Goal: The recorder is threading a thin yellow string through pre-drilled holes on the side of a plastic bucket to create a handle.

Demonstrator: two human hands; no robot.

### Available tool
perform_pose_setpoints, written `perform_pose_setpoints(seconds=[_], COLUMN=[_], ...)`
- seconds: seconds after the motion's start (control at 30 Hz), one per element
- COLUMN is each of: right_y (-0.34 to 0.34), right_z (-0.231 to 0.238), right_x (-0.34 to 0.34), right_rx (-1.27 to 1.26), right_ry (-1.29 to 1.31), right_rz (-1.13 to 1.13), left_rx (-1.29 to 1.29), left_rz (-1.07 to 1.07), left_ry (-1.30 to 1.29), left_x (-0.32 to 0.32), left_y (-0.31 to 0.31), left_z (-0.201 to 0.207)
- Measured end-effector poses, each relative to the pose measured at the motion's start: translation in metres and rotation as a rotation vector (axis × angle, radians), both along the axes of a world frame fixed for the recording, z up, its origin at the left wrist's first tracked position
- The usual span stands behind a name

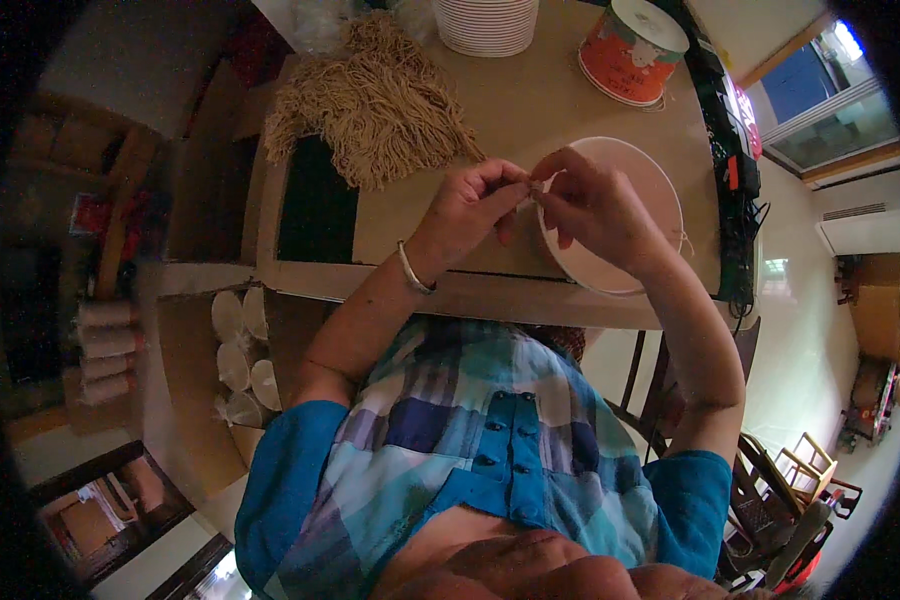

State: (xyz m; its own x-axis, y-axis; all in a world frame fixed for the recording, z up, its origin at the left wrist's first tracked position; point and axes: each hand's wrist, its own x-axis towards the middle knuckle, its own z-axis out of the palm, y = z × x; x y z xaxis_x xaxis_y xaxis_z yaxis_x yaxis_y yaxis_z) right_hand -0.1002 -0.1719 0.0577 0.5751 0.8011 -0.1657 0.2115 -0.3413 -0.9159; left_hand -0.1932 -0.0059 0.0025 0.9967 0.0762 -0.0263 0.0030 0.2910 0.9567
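Note:
A round white paper bucket (638, 180) with a pale pinkish inside lies tilted near the table's front edge, its mouth toward me. At the left side of its rim, my left hand (478, 203) and my right hand (602, 208) meet, fingertips pinched together on a small bit of pale cord (537, 187). Fingers cover most of that cord. On the rim's right side a short knotted cord end (685, 240) sticks out. Left of my hands lies a big loose heap of tan cords (380, 110).
A stack of white buckets (486, 24) stands at the back. An orange printed bucket (630, 60) with a pale top is at the back right. Black power strips and cables (738, 200) run along the table's right edge. An open carton below left holds white cone-shaped rolls (232, 365).

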Motion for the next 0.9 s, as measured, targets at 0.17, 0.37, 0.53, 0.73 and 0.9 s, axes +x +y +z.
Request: perform_pose_setpoints(seconds=[0.17,0.37,0.53,0.73,0.9], right_y=[-0.001,-0.002,0.000,-0.002,-0.001], right_z=[0.000,-0.008,-0.004,-0.004,-0.003], right_x=[-0.004,-0.005,-0.006,-0.004,-0.003], right_rx=[0.023,0.111,0.171,0.080,0.032], right_ry=[-0.153,-0.444,-0.591,-0.355,-0.160], right_rz=[-0.031,-0.003,0.012,-0.057,-0.086], left_rx=[0.068,0.103,0.172,0.178,0.215], left_rz=[-0.027,-0.024,-0.005,-0.007,0.030], left_ry=[-0.017,-0.018,-0.013,-0.033,-0.019], left_x=[0.000,0.000,-0.001,0.000,-0.001], left_y=[0.001,0.000,0.001,-0.002,-0.007], left_z=[-0.004,-0.001,0.002,0.002,0.001])
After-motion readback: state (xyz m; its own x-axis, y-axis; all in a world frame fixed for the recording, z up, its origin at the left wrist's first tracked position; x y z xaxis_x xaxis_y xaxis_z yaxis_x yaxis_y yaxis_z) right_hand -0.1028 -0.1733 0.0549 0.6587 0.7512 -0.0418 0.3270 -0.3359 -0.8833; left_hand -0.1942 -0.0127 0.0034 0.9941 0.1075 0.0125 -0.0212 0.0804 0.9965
